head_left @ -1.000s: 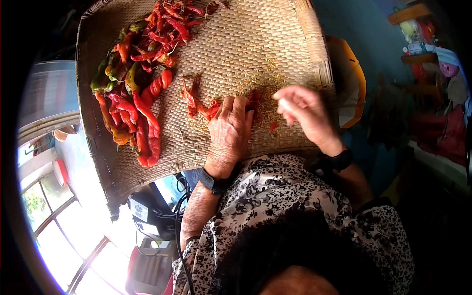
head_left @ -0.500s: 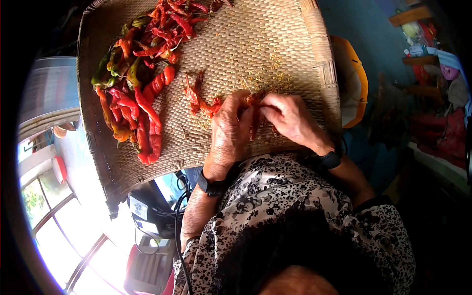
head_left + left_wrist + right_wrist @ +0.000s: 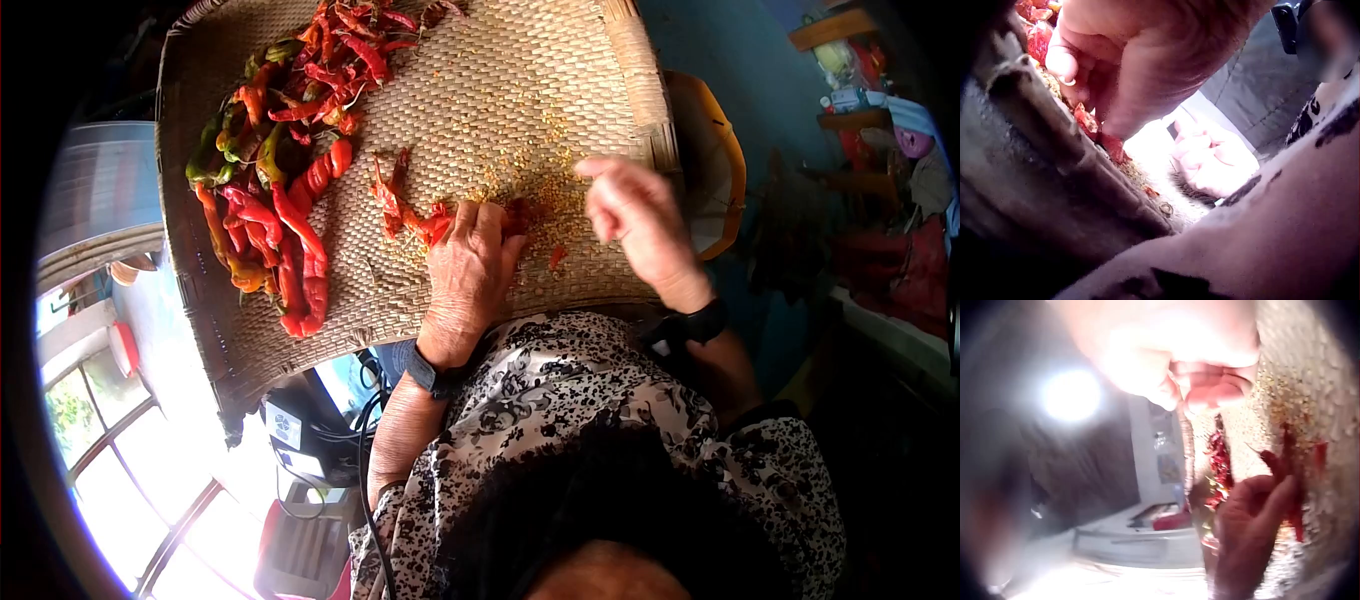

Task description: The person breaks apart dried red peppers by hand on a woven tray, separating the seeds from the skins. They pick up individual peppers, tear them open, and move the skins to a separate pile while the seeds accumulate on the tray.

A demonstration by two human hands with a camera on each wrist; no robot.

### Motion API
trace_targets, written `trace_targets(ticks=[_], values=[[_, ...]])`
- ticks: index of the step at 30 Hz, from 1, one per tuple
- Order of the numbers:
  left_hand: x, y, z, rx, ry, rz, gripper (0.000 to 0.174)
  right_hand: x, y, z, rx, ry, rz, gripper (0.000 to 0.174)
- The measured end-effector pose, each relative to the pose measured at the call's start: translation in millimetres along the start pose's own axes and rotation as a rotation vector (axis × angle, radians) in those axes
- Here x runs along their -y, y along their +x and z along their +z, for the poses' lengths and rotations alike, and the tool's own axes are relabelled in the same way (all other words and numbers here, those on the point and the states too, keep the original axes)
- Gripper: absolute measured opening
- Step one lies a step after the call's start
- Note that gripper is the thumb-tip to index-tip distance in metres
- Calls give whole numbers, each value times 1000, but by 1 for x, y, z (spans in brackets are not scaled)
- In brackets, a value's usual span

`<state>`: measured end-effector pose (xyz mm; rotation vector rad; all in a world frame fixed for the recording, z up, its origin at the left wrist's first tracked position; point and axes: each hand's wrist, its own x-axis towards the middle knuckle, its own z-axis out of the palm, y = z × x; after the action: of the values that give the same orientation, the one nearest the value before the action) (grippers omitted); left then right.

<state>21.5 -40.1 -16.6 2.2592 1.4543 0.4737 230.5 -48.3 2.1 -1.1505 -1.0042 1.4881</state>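
Note:
My left hand [image 3: 465, 265] is low over the woven tray [image 3: 470, 90], pinching a split red chili pepper [image 3: 1296, 509] between thumb and fingers. Close up in the left wrist view, red pepper bits [image 3: 1087, 119] show by its fingertips. Raised to the right of the pepper is my right hand [image 3: 640, 220], slightly blurred, its fingers loosely curled with nothing visible in them. Pale chili seeds [image 3: 548, 190] lie scattered on the weave around both hands. Torn red pepper pieces [image 3: 390, 200] lie just left of the left hand.
A pile of red and green peppers [image 3: 270, 200] fills the tray's left side, with shrivelled red ones [image 3: 345, 50] at its far end. A yellow-rimmed container [image 3: 728, 165] stands beyond the tray's right edge. Black cables [image 3: 365, 430] hang at the near left.
My right hand came in to the pepper beside the left hand half a second ago, and has since lifted away to the right. The left hand stays nearly in place.

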Motion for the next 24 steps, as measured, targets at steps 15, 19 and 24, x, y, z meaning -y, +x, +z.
trace_targets(ticks=[15,19,24], values=[[1,-1,-10,49,-982,-220,10,-11,4,35,223,-531,57,19],[2,0,-12,12,-1092,-244,10,-24,2,18,174,-479,-67,15],[7,-1,-13,-66,-1209,-275,7,-4,1,-4,-123,272,-226,16]])
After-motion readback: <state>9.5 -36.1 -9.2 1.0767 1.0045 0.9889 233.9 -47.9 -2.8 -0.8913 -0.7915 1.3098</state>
